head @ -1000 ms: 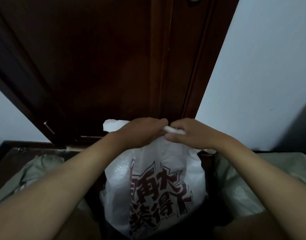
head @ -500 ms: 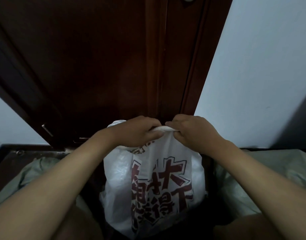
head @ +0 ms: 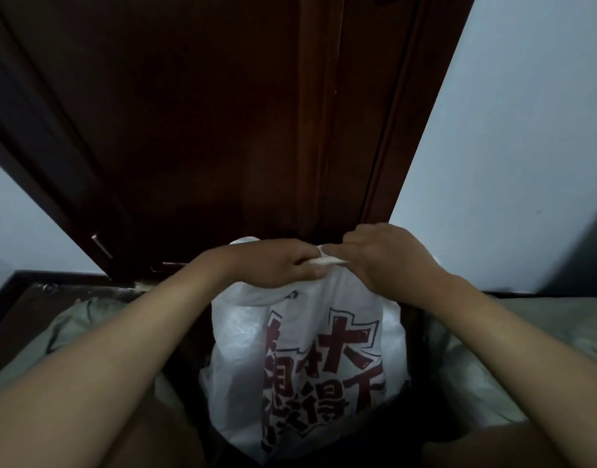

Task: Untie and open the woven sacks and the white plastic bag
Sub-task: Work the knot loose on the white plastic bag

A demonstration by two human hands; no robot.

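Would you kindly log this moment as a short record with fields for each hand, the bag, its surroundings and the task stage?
left hand: left hand pinches the twisted top of the bag
right hand: right hand pinches the same twisted strip from the other side
bag: white plastic bag with dark red print, upright, top gathered shut
surroundings: grey-green woven sacks on both sides; dark wooden door behind
stage: bag not yet open

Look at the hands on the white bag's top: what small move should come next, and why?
Probably draw the hands slowly apart to work the knot loose. The left hand and right hand both pinch the twisted strip at the top of the white bag, which looks closed.
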